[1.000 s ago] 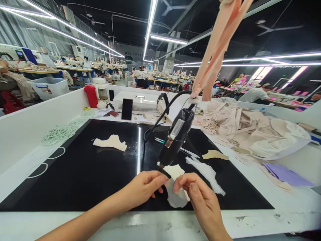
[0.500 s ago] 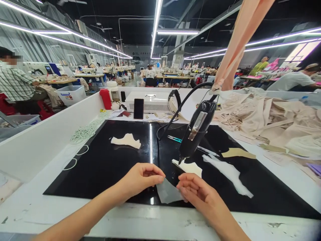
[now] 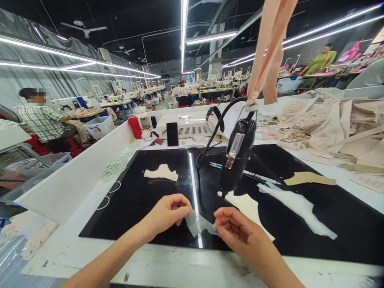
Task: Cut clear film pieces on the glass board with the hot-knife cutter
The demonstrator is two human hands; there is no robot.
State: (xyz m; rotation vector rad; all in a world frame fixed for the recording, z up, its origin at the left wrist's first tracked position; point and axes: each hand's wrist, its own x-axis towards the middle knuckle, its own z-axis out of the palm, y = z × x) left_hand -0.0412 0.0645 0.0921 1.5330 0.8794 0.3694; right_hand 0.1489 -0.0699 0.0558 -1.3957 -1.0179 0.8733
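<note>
A thin, see-through sheet piece (image 3: 192, 225) stretches between my hands above the glossy black board (image 3: 126, 218). My left hand (image 3: 171, 212) pinches its left end between thumb and fingers. At its right end, my right hand (image 3: 237, 226) pinches the edge with curled fingers. Just beyond the right hand lies a cream fabric piece (image 3: 249, 206), partly hidden by that hand. Over its far end hangs a black hand-held tool (image 3: 235, 160) with a metal clip, its tip pointing down.
Another cream piece (image 3: 162, 173) lies on the board's left. To the right are white sheet pieces (image 3: 300, 208), a tan pattern piece (image 3: 310, 178) and teal-handled snips (image 3: 216, 165). A phone (image 3: 172, 134) stands at the back. Beige fabric (image 3: 339, 120) is heaped at right; a co-worker (image 3: 42, 116) sits at left.
The view has turned and shifted, moving the table's things rightward or lower. The see-through piece, flatter before, now looks folded or creased between my hands. Both hands keep their pinch.
</note>
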